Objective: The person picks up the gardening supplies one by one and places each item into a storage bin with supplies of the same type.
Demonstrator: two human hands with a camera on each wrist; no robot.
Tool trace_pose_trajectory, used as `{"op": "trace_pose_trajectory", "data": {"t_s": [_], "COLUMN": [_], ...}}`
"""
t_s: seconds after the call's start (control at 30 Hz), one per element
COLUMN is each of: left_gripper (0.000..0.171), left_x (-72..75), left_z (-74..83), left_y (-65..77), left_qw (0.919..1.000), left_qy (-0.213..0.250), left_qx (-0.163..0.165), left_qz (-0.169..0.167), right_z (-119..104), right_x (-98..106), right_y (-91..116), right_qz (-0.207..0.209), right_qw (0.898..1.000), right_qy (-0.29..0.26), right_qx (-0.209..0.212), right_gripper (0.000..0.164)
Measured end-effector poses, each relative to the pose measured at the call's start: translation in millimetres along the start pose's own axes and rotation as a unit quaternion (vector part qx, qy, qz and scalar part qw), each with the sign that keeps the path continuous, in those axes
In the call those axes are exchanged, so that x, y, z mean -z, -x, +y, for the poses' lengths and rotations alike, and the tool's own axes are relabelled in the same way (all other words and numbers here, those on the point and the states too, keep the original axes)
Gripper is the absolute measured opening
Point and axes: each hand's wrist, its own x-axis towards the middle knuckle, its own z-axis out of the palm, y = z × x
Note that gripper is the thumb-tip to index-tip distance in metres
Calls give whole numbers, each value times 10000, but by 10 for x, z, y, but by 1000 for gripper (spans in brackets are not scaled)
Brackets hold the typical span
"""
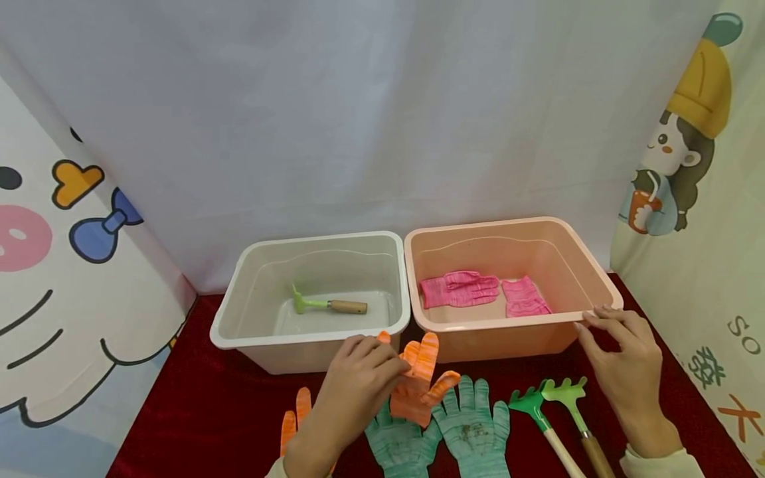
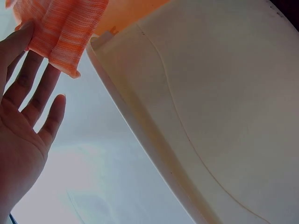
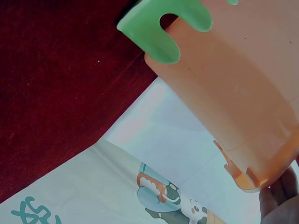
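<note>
My left hand point(image 1: 358, 382) pinches an orange work glove point(image 1: 412, 398) between thumb and fingers, and the glove hangs in front of the white bin and the peach bin. In the left wrist view the striped orange glove point(image 2: 70, 35) dangles from the fingertips. My right hand point(image 1: 627, 365) holds the front right corner of the peach bin point(image 1: 508, 324), fingers over the rim and thumb below it. Two pink gloves point(image 1: 460, 289) lie inside that bin. Below the held glove lie two green gloves point(image 1: 475, 431); another orange glove point(image 1: 289, 425) is partly hidden by my left forearm.
The white bin point(image 1: 323, 339) at left contains a small light-green rake point(image 1: 346, 307) with a wooden handle. Two more hand rakes, one dark green point(image 1: 532, 405) and one light green point(image 1: 568, 395), lie near my right hand on the red cloth point(image 1: 209, 411). Printed curtains enclose the sides.
</note>
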Motion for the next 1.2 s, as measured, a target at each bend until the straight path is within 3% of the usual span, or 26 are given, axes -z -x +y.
{"op": "trace_pose_trajectory", "data": {"t_s": [0.67, 1.2], "left_gripper": [14, 12], "left_x": [5, 45], "left_z": [11, 26], "left_y": [-136, -234], "left_qw": [9999, 9998], "left_qy": [60, -36], "left_qx": [-137, -150], "left_qz": [40, 150], "right_z": [-14, 26], "right_x": [11, -27], "right_y": [-10, 21], "right_qz": [-82, 136], "right_qw": [9999, 9999], "right_qy": [-65, 50], "right_qx": [-1, -55], "right_gripper": [80, 85]}}
